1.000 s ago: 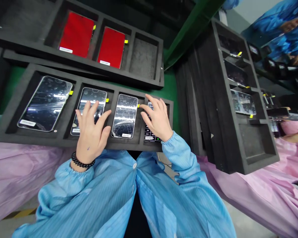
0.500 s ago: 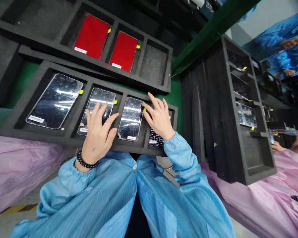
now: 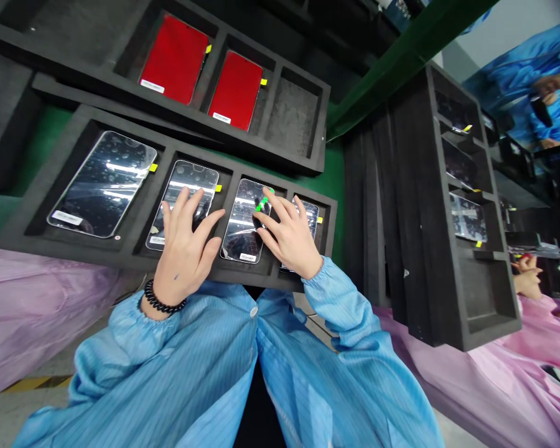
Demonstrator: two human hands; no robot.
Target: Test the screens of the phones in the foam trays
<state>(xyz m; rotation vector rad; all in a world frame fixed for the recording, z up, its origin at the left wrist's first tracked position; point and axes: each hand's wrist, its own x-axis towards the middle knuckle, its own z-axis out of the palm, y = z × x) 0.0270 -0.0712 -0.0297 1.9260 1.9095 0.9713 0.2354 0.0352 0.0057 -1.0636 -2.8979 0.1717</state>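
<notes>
A black foam tray (image 3: 135,257) holds four phone screens in separate compartments. My left hand (image 3: 186,242), fingers spread, rests over the lower part of the second screen (image 3: 197,174). Over the right side of the third screen (image 3: 238,230) lies my right hand (image 3: 292,233), its fingers apart and nothing held. Green marks show on that screen beside my right fingertips. The fourth screen (image 3: 312,214) is partly hidden behind my right hand. At the far left sits the larger first screen (image 3: 105,186), untouched, with a white label and a yellow tab.
Behind, another foam tray (image 3: 292,158) holds two red-faced panels (image 3: 175,59). A stack of dark foam trays (image 3: 455,249) stands on the right, with screens in its compartments. A green bar (image 3: 401,68) crosses above. People in pink and blue sleeves are nearby.
My right hand has moved left and slightly down onto the third screen. Green marks now appear there, and the fourth screen's display looks lighter. My left hand has barely moved.
</notes>
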